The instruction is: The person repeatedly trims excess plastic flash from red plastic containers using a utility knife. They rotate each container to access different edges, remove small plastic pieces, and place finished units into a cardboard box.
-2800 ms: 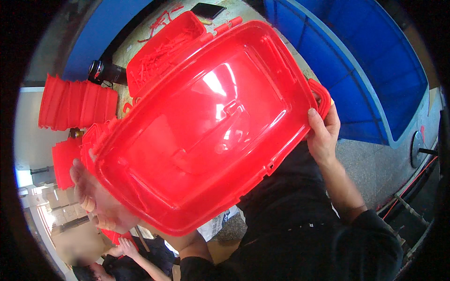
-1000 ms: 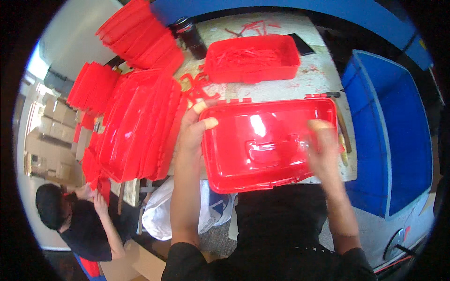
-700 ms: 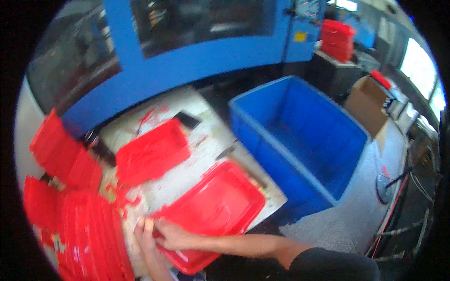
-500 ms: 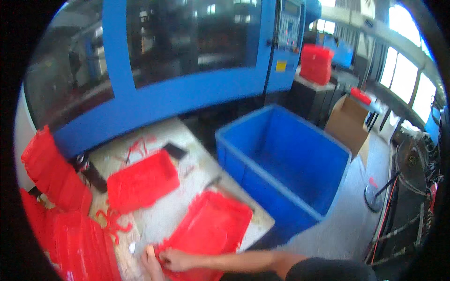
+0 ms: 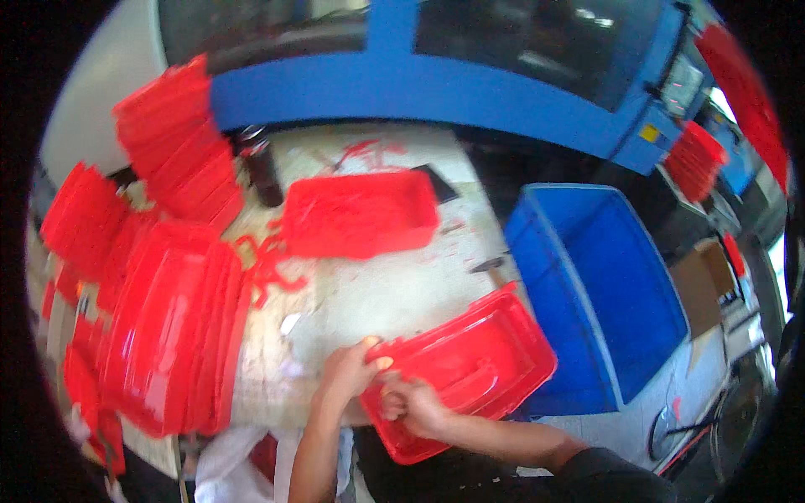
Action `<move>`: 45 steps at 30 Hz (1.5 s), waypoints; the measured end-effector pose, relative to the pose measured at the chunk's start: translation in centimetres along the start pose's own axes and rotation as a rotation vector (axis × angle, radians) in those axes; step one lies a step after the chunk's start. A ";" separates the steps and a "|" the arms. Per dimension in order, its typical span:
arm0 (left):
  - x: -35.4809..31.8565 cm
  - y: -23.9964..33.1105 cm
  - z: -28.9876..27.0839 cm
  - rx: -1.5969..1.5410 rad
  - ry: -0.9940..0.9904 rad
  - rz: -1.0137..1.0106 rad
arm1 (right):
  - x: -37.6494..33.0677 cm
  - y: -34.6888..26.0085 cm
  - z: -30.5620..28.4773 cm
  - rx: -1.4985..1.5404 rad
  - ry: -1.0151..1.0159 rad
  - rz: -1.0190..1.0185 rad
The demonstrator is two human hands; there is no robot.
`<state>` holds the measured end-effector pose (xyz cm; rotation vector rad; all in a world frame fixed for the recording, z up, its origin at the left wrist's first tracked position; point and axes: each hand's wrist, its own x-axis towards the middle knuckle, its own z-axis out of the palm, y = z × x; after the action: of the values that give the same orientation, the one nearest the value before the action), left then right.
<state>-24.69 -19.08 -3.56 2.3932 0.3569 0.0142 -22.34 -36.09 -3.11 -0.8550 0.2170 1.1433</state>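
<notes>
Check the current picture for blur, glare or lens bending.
Head view: straight edges bow, like the long blue machine front; head view again: white glare streaks the glossy red plastic trays stacked at left; also head view: detail is soft on the left hand, the right hand and the shallow red plastic tray by them.

There are 2 bare hands, 1 left hand (image 5: 345, 371) and 1 right hand (image 5: 412, 406), at 1 shallow red tray (image 5: 503, 352). On 1 worktable (image 5: 335, 310) stand or lie 1 red tub (image 5: 360, 246), 1 dark bottle (image 5: 262, 173), 1 flat black object (image 5: 438, 182) and 1 dark-headed tool (image 5: 488, 266); the loose red pieces (image 5: 272, 275) overlap too much to number. Red stacks (image 5: 176, 335) come to 4: 3 at left, 1 far right. Around are 1 blue bin (image 5: 555, 310), 1 cardboard box (image 5: 703, 289) and 1 blue machine (image 5: 319, 92) showing 2 dark windows (image 5: 537, 50) and 1 yellow patch (image 5: 648, 132).
</notes>
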 end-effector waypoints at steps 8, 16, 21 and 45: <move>0.6 1.8 1.0 0.117 -0.033 0.037 | -3.9 -6.6 -1.8 0.085 0.402 -0.103; -0.6 -1.8 -1.8 0.115 -0.085 0.027 | -9.3 -19.1 -5.9 -0.690 0.348 -1.237; -1.9 -2.7 -5.1 0.104 -0.110 -0.125 | -6.1 -20.9 -10.7 -1.064 0.642 -1.059; 7.2 3.8 0.8 0.402 0.000 0.022 | 3.9 -8.5 -4.8 -2.578 0.665 -0.973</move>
<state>-16.75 -20.46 -2.27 2.7942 0.3605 -0.0532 -12.11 -37.88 -4.44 -2.9511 -1.3733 -0.5845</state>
